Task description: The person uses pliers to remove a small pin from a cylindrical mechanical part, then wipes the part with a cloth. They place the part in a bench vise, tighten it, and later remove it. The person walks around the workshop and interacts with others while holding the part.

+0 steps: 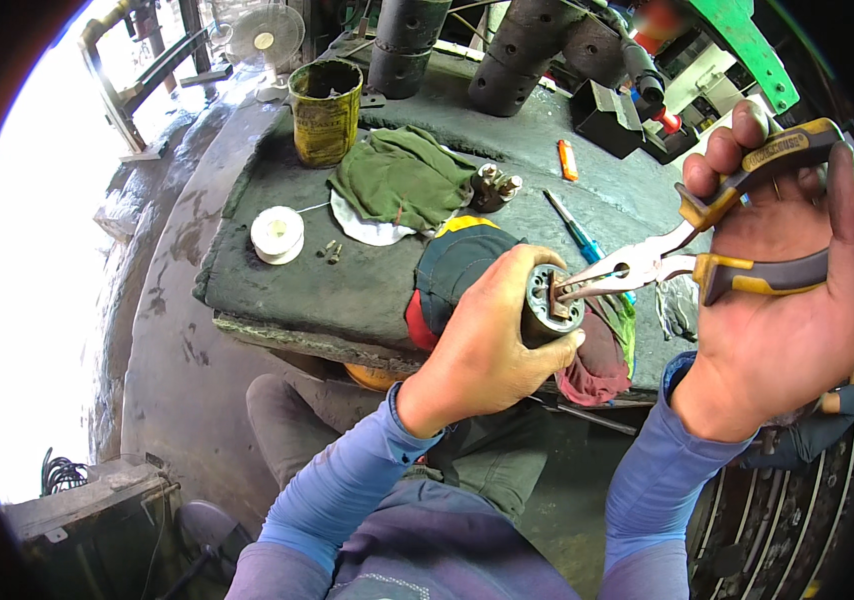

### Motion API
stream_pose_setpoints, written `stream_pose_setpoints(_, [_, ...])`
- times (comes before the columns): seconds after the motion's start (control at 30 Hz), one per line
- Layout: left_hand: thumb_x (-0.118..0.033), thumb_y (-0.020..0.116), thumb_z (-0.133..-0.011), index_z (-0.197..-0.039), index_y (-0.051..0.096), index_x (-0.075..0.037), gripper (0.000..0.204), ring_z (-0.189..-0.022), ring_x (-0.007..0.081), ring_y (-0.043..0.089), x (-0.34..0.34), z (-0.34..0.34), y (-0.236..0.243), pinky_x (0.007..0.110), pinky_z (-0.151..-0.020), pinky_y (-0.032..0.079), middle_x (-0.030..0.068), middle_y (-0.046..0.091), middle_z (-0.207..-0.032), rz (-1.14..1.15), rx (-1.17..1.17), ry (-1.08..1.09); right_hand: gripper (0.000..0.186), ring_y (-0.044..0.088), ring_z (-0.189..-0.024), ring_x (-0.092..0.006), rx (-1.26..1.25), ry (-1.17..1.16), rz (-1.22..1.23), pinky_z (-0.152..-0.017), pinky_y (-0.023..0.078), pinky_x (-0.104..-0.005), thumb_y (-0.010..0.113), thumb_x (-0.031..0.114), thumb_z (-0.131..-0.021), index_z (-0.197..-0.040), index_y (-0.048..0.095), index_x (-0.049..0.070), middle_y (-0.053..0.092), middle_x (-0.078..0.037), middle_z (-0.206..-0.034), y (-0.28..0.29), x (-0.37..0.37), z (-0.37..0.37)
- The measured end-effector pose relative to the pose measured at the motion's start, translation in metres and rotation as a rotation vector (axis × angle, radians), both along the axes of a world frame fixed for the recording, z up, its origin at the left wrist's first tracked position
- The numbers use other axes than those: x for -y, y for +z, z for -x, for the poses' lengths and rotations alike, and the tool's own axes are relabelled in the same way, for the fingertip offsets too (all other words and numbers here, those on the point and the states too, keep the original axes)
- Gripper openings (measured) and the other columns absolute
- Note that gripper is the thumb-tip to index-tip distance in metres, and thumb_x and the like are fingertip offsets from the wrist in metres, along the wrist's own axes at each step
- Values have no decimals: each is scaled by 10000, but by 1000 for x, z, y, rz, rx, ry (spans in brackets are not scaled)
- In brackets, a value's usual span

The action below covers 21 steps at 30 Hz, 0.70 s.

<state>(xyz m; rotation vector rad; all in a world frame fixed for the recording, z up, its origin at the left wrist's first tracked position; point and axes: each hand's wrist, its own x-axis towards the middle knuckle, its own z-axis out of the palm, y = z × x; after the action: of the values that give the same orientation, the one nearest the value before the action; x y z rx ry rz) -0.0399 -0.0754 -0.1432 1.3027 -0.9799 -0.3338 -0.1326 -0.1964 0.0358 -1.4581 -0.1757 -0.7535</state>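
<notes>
L hand is closed snugly round a dark metal cylinder, thumb one side, fingers the other, end face w/ holes turned up. R hand, off to its right, is opened fairly wide, palm showing, but has hold of long-nose pliers w/ yellow/grey grips: fingers behind upper handle, lower one across the palm, handles well apart. Plier tips are at the cylinder's end face, at a brown metal piece there; can't tell if they pinch it. So the cylinder sits btwn the hands, in L hand's grasp, near the front edge of the tabletop.

Just beyond L hand: dark fabric item w/ yellow & red parts. Farther fwd: dark-green cloth, w/ pronged metal fitting at its right; open yellow tin fwd & left of that. Well left of L hand: white spool, w/ small metal pcs a bit nearer the hand.

Fwd btwn the hands: slim blue-and-grey tool, partly behind pliers; small orange item beyond, kind unclear. Maroon cloth is just right of L hand's thumb. Far fwd of R hand, to its left: black box.
</notes>
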Motion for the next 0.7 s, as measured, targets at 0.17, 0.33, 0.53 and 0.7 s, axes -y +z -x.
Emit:
stream_pose_setpoints(0.17, [-95, 866, -791, -1269, 557, 23, 582, -1026, 268, 666, 0, 9, -4, 372, -925, 526, 176, 649, -1133, 22, 77, 40, 500, 568, -1065, -346, -8, -79, 32, -938, 483, -473, 381, 343, -1093, -1263, 542, -99, 580, -283, -1201, 0, -9, 1])
stream_pose_setpoints(0.33, [-88, 861, -784, -1271, 555, 7, 583, -1059, 338, 648, 0, 12, -7, 402, -935, 513, 190, 622, -1156, 47, 116, 51, 501, 524, -1087, -323, -72, 19, 35, -947, 447, -445, 371, 351, -1092, -1269, 545, -84, 548, -252, -1256, -2, -10, 8])
stream_pose_setpoints(0.53, [-102, 854, -784, -1275, 554, -4, 583, -1098, 387, 611, -1, 16, -7, 431, -978, 483, 194, 612, -1170, 50, 156, 71, 510, 494, -1093, -315, -57, 6, 91, -937, 424, -434, 378, 364, -1087, -1274, 537, -84, 528, -248, -1275, -2, -7, 10])
stream_pose_setpoints(0.7, [-93, 843, -791, -1272, 558, -16, 565, -1108, 383, 594, -1, 19, -7, 436, -988, 468, 184, 606, -1168, 52, 148, 85, 523, 492, -1097, -325, -49, -28, 76, -944, 419, -442, 397, 361, -1068, -1298, 522, -93, 526, -264, -1292, -7, -10, 14])
